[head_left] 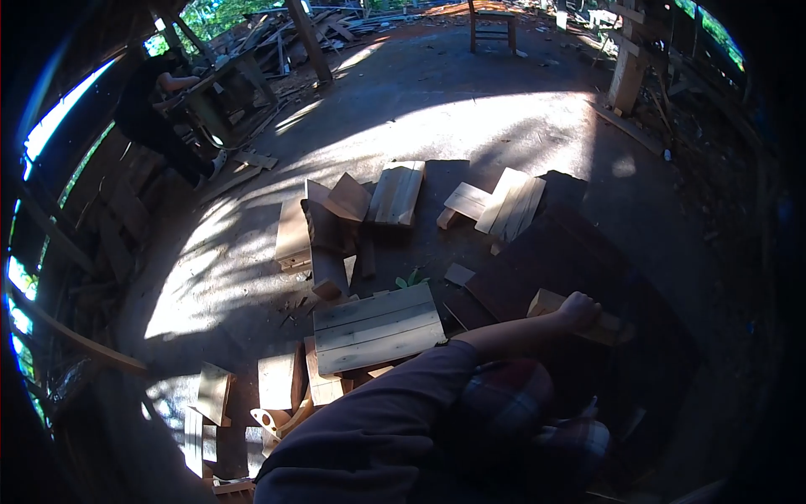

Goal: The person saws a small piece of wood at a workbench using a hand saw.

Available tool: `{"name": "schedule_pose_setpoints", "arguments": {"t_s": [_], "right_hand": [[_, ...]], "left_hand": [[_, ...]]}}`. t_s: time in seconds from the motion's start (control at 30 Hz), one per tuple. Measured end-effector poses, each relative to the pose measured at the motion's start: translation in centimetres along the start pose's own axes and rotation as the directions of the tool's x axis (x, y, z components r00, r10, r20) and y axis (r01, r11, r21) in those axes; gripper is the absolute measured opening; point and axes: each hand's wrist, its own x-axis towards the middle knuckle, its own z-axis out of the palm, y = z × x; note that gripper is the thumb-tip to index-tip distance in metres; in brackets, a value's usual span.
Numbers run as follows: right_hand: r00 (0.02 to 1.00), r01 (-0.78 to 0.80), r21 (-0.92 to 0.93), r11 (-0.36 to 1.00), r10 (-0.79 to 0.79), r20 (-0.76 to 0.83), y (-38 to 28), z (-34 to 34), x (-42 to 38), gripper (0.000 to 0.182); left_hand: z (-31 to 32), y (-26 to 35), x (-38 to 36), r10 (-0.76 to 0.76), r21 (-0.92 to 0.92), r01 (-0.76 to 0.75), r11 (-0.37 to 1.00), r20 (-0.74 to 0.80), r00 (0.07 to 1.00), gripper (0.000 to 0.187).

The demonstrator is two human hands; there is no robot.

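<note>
My left arm reaches across to the right, and my left hand (579,311) is closed in a fist at a pale wooden block (547,304). What the fingers hold, if anything, is hidden. The block lies on a dark board (512,281), in shade. My right hand does not show. Left of the forearm is a pale slatted wooden panel (378,328). A saw-like tool with a light handle (269,418) lies among wood pieces at the lower left.
Wooden pieces stand beyond the panel, among them a slatted one (396,193) and another (512,204). Another person (151,105) bends over a bench (206,113) at the upper left. A chair (493,32) and a post (628,76) stand farther back.
</note>
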Motion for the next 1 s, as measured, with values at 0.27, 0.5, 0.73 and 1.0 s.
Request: {"name": "schedule_pose_setpoints", "arguments": {"t_s": [0.27,0.5,0.73,1.0], "right_hand": [[0.974,0.229,0.122,0.966,-0.227,-0.028,-5.2,-8.1,2.1,0.030],[0.987,0.160,0.223,0.962,-0.158,-0.024,-7.8,-8.8,2.8,0.019],[0.994,-0.001,0.109,0.994,-0.011,0.109,-2.3,-7.0,-4.8,0.016],[0.980,0.198,0.194,0.961,-0.199,-0.017,-6.3,-10.0,0.3,0.019]], "left_hand": [[-2.1,0.4,-0.9,0.076,-0.018,-0.077,0.997,-0.035,0.997,0.015],[-1.4,0.0,-0.1,0.036,-0.044,-0.036,0.998,0.019,0.999,0.035],[-1.6,0.0,-0.2,0.071,0.012,-0.071,0.997,0.014,0.997,0.035],[-2.5,0.1,-0.6,0.068,-0.034,-0.066,0.997,0.059,0.996,0.045]]}}
